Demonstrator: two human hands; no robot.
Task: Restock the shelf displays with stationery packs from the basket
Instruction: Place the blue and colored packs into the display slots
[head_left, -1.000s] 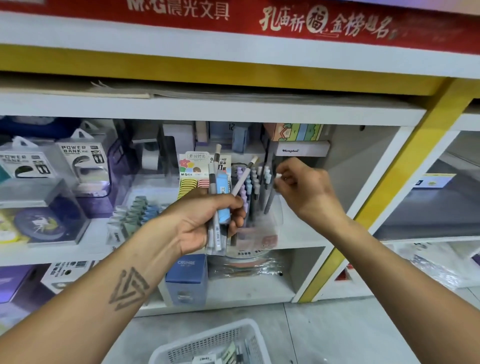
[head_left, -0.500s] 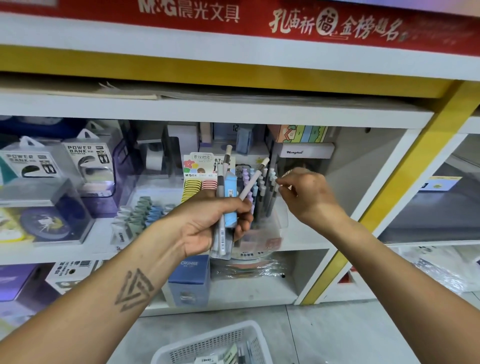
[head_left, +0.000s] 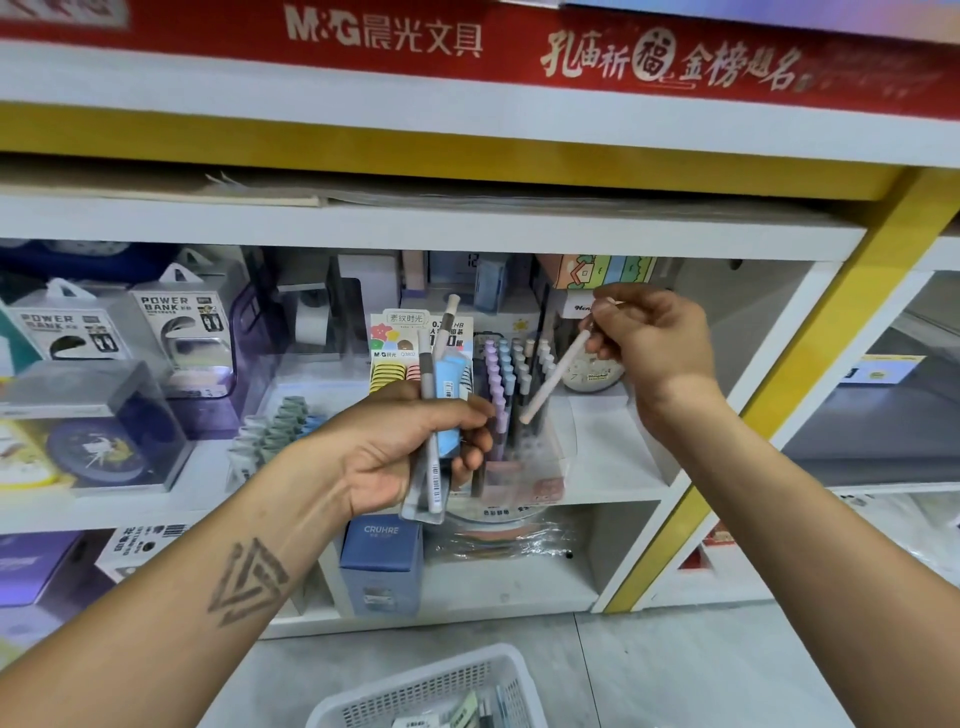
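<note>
One pale pen (head_left: 555, 378) is now lifting clear in the pinching right hand (head_left: 652, 340), heading for the pen display (head_left: 514, 415); left hand (head_left: 410, 449) is still gripping the remaining pens (head_left: 434, 415).

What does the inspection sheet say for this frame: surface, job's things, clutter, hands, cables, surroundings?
Surface: white shelf, crowded with stock.
Job's things: clear pen display upright on the shelf; white basket on the floor, packs inside.
Clutter: power bank boxes at left; blue box on the lower shelf.
Hands: left hand grips several pens and a blue pack; right hand pinches a pale pen above the display.
Cables: nothing seen.
Surroundings: red banner overhead, yellow post at right.
</note>
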